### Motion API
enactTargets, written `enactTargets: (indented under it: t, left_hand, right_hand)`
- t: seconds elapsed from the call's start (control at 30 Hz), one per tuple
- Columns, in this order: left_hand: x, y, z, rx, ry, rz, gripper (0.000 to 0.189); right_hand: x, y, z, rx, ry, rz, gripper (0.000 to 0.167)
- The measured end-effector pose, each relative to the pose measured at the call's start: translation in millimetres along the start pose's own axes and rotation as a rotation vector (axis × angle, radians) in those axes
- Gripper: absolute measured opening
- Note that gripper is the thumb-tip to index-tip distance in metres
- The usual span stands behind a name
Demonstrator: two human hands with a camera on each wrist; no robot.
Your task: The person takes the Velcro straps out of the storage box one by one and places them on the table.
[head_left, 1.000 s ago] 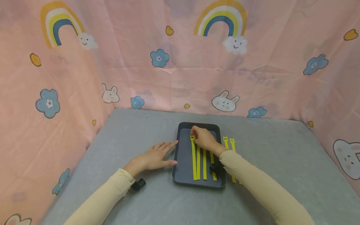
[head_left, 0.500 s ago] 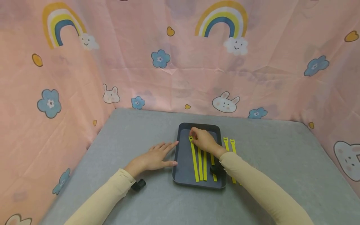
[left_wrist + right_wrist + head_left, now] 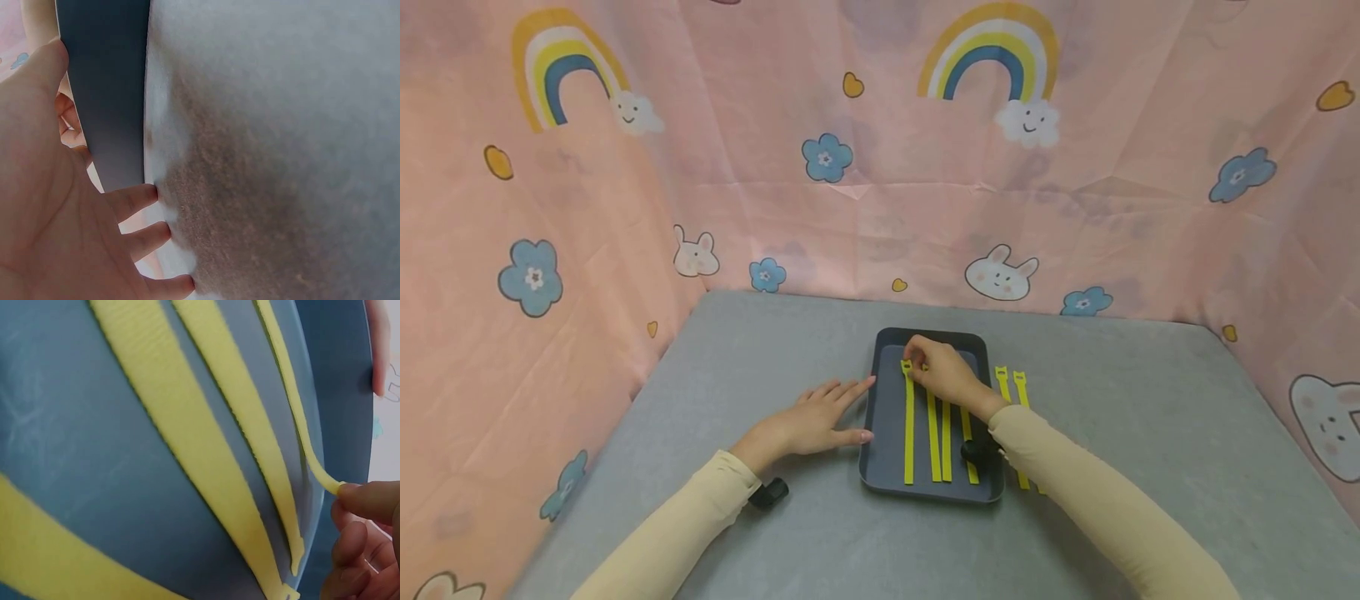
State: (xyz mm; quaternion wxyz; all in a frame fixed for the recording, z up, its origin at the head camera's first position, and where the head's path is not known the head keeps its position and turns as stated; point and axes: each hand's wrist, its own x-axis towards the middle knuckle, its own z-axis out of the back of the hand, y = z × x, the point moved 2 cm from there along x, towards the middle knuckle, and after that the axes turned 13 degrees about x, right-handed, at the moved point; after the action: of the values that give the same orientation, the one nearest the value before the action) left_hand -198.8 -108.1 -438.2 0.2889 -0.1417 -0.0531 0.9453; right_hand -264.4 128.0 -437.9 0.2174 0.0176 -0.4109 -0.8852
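Note:
My right hand [image 3: 946,372] is over the far part of a dark grey tray [image 3: 883,475]. Its thumb and finger pinch the slotted end of a yellow hook-and-loop cable tie [image 3: 909,433]; in the right wrist view that end of the cable tie [image 3: 300,425] is bent up off the tray floor. Several more yellow cable ties [image 3: 934,442] lie lengthwise in the tray to its right, partly hidden by the hand. With fingers spread, my left hand [image 3: 805,422] touches the tray's left side; the left wrist view shows its thumb against the tray wall [image 3: 109,94].
Two more yellow cable ties [image 3: 1020,385] lie on the grey table [image 3: 760,350] just right of the tray, partly under the right forearm. A pink printed curtain [image 3: 887,217] rises behind the table and along both sides. Each wrist carries a small black camera [image 3: 770,493].
The pinched cable tie has shifted left, and its near end has swung left, away from the neighbouring tie, which moved slightly right. My left hand stays at the tray's side.

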Motion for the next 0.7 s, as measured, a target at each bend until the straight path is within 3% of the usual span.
enactTargets:
  t: [0.47, 0.7]
  left_hand:
    - [0.4, -0.6, 0.9, 0.008, 0.005, -0.003, 0.085]
    - [1.2, 0.2, -0.5, 0.005, 0.007, 0.002, 0.086]
  right_hand:
    - [-3.2, 10, 14, 0.044, -0.019, 0.035, 0.017]
    - [-8.4, 20, 21, 0.146, -0.028, 0.071, 0.015]
